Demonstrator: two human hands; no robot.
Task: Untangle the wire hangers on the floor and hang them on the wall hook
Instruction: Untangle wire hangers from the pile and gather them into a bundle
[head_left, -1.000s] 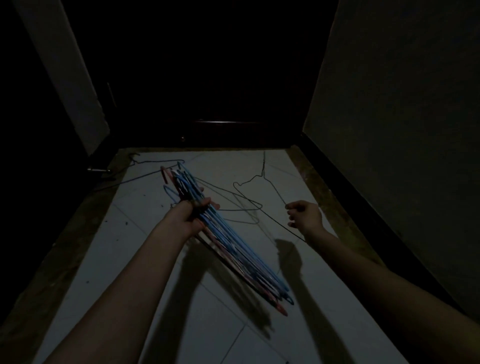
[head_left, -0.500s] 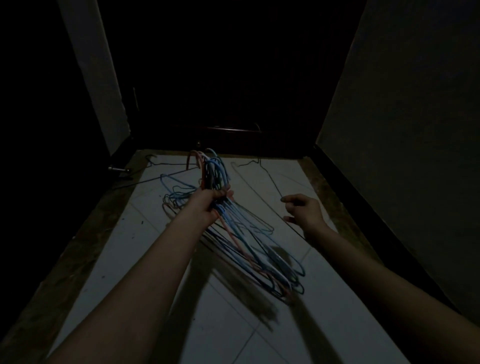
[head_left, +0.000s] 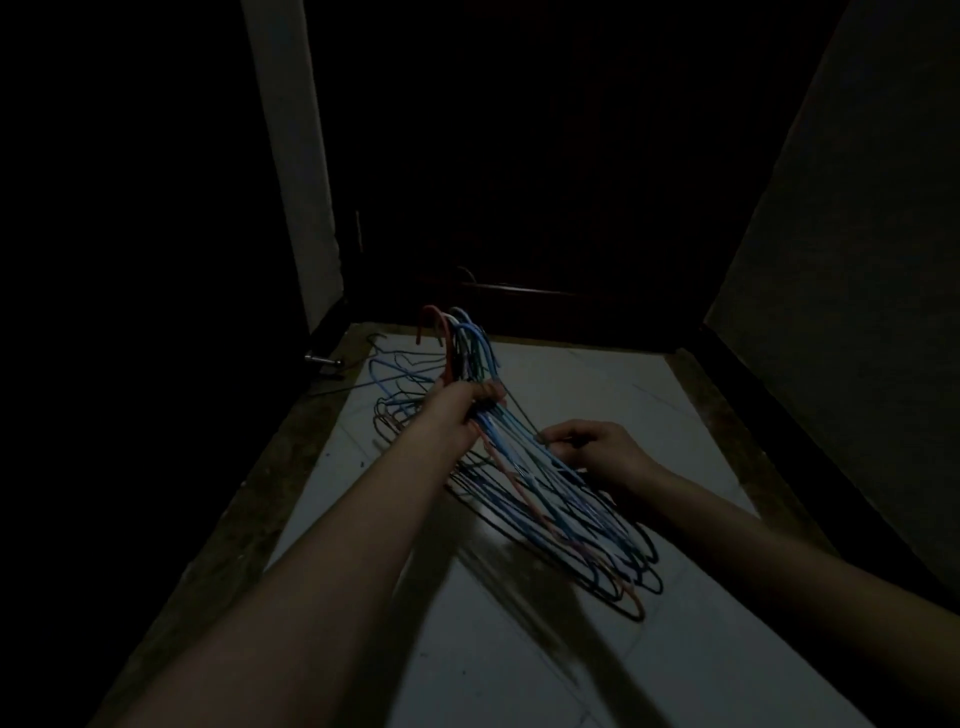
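Observed: the left hand (head_left: 457, 410) is closed in a fist around the necks of a bundle of wire hangers (head_left: 524, 483), just below their hooks (head_left: 457, 332), which stand together above the knuckles and point toward the far edge of the floor (head_left: 597, 395). Judgement: gripping at the necks keeps the hooks aligned in one direction, which would allow the whole set to go onto a wall hook in a single pass.

The triangular bodies of the bundle fan downward and toward the near right, held clear of the white tiles at the upper end; whether the lowest corners touch the floor cannot be determined (lighting is very poor). Wire colours made out: blue, pale blue, one red or pink, several dark.

The right hand (head_left: 597, 457) lies against the shoulders of the bundle, fingers curled and apparently pinching one or more wires. Judgement: it is either steadying the fan or working one hanger into line with the rest.

More loose hangers (head_left: 395, 395) lie on the floor beyond the left hand, toward the far left corner, partly overlapping one another. Judgement: the untangling is partly done, and these remain to be gathered.

No wall hook is visible. A dark door (head_left: 519, 182) closes off the far edge.

Markings: no brand, label or writing is legible anywhere.
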